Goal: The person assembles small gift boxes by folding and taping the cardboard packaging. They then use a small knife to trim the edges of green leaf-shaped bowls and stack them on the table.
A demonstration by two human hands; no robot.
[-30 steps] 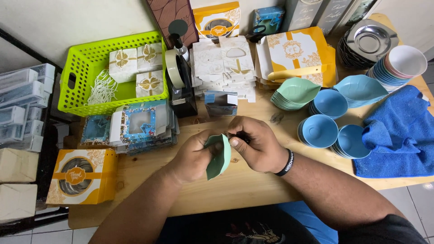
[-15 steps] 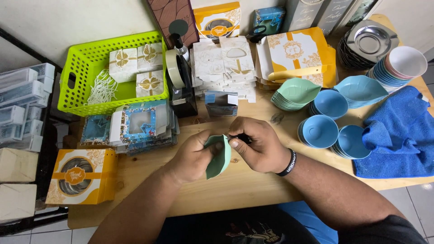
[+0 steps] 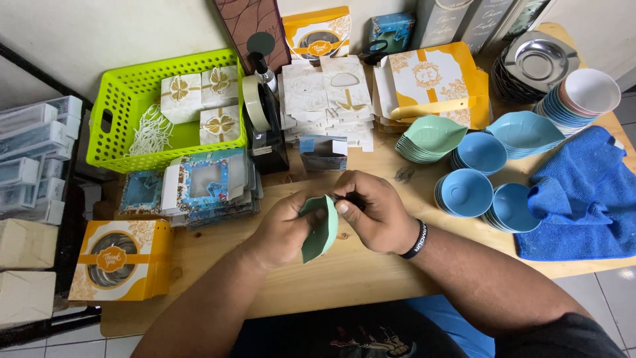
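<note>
Green leaf-shaped dish (image 3: 319, 229) held on edge above the wooden table (image 3: 371, 278), near its front middle; left hand (image 3: 286, 229) curled around the dish's back, right hand (image 3: 374, 211) pinching its upper rim, thumb on the face, with a small dark object half hidden in the fingers. Behind the dish: tape dispenser (image 3: 266, 122) and flat white cartons (image 3: 328, 99). Right of it: stacked blue bowls (image 3: 467, 192), then blue cloth (image 3: 583, 199); lime basket (image 3: 159, 109) back-left.

My forearms are bare; a black wristband (image 3: 415, 241) with pale lettering circles my right wrist, and a dark sleeve (image 3: 570, 335) covers that upper arm.
</note>
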